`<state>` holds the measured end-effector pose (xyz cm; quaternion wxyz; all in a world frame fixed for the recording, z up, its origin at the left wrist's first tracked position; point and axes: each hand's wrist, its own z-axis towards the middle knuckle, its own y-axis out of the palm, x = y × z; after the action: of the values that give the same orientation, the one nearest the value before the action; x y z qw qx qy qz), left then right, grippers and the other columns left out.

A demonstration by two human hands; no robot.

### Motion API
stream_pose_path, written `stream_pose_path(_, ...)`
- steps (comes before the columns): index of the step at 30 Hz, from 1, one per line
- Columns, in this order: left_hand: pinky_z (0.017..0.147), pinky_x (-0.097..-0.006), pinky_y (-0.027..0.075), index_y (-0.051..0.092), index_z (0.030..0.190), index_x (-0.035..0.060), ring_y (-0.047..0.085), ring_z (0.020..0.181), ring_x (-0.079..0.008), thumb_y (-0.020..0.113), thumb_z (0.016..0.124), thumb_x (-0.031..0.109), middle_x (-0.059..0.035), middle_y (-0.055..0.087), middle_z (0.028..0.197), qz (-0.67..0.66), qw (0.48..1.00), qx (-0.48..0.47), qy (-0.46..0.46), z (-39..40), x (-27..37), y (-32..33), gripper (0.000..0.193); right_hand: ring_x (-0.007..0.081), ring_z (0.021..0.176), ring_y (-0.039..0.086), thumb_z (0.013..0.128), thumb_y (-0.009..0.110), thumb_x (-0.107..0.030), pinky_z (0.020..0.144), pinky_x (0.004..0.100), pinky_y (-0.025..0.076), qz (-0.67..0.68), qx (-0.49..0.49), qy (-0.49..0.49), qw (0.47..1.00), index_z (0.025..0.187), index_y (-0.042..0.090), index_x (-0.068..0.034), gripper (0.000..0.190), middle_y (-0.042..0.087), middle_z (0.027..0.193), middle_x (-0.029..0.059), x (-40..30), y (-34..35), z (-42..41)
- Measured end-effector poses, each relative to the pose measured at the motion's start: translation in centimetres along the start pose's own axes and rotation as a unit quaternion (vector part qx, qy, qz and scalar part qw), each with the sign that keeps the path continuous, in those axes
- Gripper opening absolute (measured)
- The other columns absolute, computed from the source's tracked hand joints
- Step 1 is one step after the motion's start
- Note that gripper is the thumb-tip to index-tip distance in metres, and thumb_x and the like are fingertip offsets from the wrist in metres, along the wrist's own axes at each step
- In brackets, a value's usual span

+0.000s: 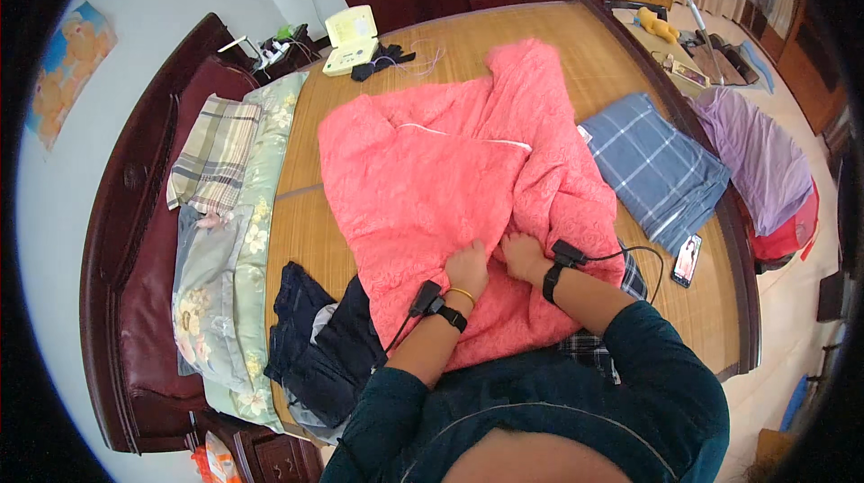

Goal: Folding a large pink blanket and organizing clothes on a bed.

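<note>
A pink patterned quilt (418, 179) lies bunched on the bed, its near part reaching my dark green top. White piping or a zip shows along one edge of it. My left hand (467, 270) is closed on the quilt near its lower middle, with a gold bangle and a black strapped device at the wrist. Just to the right, my right hand (523, 255) grips a fold of the same quilt, its fingers partly sunk in the cloth. Another black device with a cable sits on that wrist. The two hands are close together but apart.
Dark clothes (324, 348) lie left of the quilt, a folded blue checked cloth (655, 169) and a phone (686, 260) right. Pillows (209, 307) line the headboard (115, 267). An open cream case (351, 44) with thin wires stands at the far edge. Purple fabric (756, 152) is beyond the bed's right rail.
</note>
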<state>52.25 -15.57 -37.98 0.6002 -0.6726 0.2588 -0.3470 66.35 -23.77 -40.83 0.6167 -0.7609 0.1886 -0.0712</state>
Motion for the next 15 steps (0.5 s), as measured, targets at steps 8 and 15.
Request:
stream_pose_path(8,0.067,-0.0503,0.054,0.073,0.084,0.0048,0.070,0.079,-0.0362,0.061,0.089,0.027,-0.0198,0.072,0.085,-0.106,0.983,0.107,-0.104,6.4,-11.5,-10.4,0.026,0.0324,0.092,0.072,0.082,0.061,-0.010,0.076,0.0462,0.058,0.323,-0.073,0.138,0.933,0.110,0.070,0.001,0.032,0.075,0.099,0.0151,9.6,-12.6,4.4)
stream_pose_path(15,0.109,-0.0471,0.046,0.046,0.146,-0.0005,0.055,0.130,-0.0323,0.050,0.104,0.037,-0.0174,0.054,0.145,-0.740,0.568,0.320,-0.164,-10.2,-35.5,-23.3,0.056,0.0136,0.079,0.058,0.101,0.060,-0.031,0.065,0.0315,0.049,0.559,0.503,0.210,0.624,0.113,0.067,-0.001,0.033,0.064,0.094,0.0026,37.5,-25.9,-10.6)
